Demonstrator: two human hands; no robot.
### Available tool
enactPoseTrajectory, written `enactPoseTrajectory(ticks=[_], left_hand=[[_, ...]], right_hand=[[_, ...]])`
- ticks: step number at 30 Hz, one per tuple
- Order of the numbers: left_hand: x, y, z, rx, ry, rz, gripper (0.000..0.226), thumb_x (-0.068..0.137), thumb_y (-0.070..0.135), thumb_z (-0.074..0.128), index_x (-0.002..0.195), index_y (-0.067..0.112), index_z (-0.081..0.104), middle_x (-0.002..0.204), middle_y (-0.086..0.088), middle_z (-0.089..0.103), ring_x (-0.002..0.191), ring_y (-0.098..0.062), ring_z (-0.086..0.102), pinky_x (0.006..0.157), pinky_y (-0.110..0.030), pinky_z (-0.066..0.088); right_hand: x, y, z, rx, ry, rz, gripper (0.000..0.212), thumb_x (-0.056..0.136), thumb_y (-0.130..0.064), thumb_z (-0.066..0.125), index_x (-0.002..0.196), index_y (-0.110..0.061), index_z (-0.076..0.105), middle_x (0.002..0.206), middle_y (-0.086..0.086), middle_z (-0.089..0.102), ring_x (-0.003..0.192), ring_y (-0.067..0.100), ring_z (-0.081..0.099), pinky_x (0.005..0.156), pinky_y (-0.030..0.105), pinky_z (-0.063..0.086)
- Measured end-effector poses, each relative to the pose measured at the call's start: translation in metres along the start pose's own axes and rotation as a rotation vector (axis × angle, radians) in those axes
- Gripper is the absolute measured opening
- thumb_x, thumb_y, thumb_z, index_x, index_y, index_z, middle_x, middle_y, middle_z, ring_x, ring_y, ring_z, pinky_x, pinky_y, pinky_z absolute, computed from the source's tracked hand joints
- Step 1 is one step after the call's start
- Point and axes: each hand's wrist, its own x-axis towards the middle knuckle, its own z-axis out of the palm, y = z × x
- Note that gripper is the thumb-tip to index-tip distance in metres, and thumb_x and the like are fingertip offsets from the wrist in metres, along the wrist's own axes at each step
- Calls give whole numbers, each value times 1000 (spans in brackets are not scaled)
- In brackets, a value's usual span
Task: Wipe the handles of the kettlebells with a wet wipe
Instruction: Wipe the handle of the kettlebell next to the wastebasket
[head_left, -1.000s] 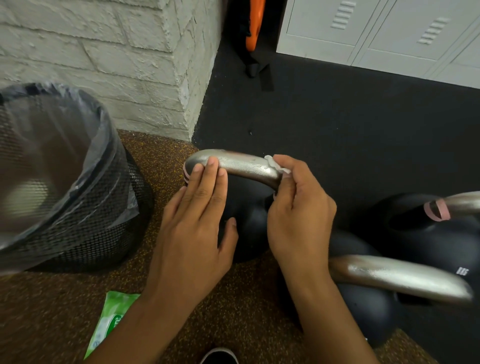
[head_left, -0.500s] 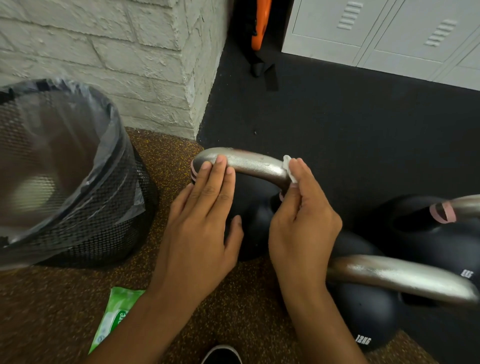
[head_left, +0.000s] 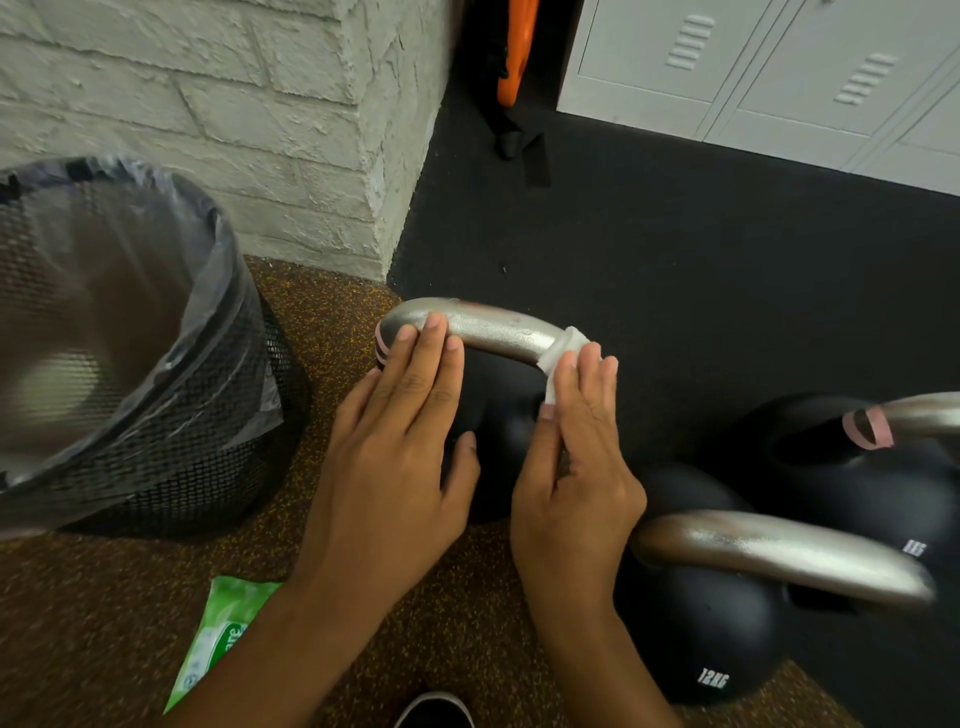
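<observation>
A black kettlebell (head_left: 498, 415) stands on the floor with a silver handle (head_left: 488, 330) arching over it. My left hand (head_left: 400, 441) lies flat on the handle's left end, fingers together, steadying it. My right hand (head_left: 571, 467) pinches a white wet wipe (head_left: 563, 353) wrapped around the handle's right bend. Two more black kettlebells sit to the right: a 12 kg one (head_left: 701, 623) with its silver handle (head_left: 779, 551) near my right wrist, and another (head_left: 857, 478) behind it.
A black mesh bin (head_left: 171, 415) lined with a plastic bag stands at the left. A green wet-wipe pack (head_left: 218, 639) lies on the brown floor by my left forearm. A white brick wall corner and grey lockers (head_left: 753, 67) are behind. My shoe tip (head_left: 436, 712) shows at the bottom.
My right hand has slid the wipe rightwards along the handle, from its middle to the right bend. My left hand has stayed on the left end.
</observation>
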Motion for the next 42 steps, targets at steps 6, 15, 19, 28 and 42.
enactPoseTrajectory(ticks=[6, 15, 19, 28, 42], left_hand=[[0, 0, 0, -4, -1, 0, 74, 94, 27, 58, 158, 5, 28, 169, -9, 20, 157, -22, 18, 118, -50, 35], [-1, 2, 3, -21, 17, -9, 76, 93, 26, 60, 158, 5, 28, 168, -10, 20, 157, -23, 18, 117, -51, 37], [0, 2, 3, -20, 18, -9, 75, 93, 26, 60, 158, 5, 28, 168, -9, 20, 157, -22, 17, 118, -50, 36], [0, 2, 4, -9, 18, -11, 75, 93, 26, 60, 157, 4, 29, 168, -11, 22, 156, -24, 18, 116, -52, 38], [-1, 3, 4, 10, 15, -20, 75, 93, 27, 58, 158, 6, 28, 169, -8, 19, 157, -21, 16, 121, -46, 32]], right_hand=[[16, -10, -4, -4, -11, 87, 41, 104, -13, 49, 144, -12, 56, 150, 1, 53, 146, 13, 43, 118, 22, 34], [62, -24, -15, -68, -212, 95, 29, 107, -20, 46, 125, -22, 68, 115, -8, 73, 109, 8, 67, 94, 26, 52], [74, -24, -16, -106, -315, 108, 30, 107, -24, 42, 122, -23, 69, 105, -10, 71, 97, 5, 65, 85, 28, 54], [39, -14, -15, -93, -112, -86, 36, 98, -5, 61, 134, -11, 64, 138, 0, 63, 136, 15, 55, 115, 20, 38], [9, 0, -4, 20, 88, 31, 37, 94, -1, 65, 131, -7, 66, 139, 2, 62, 137, 16, 54, 114, 26, 42]])
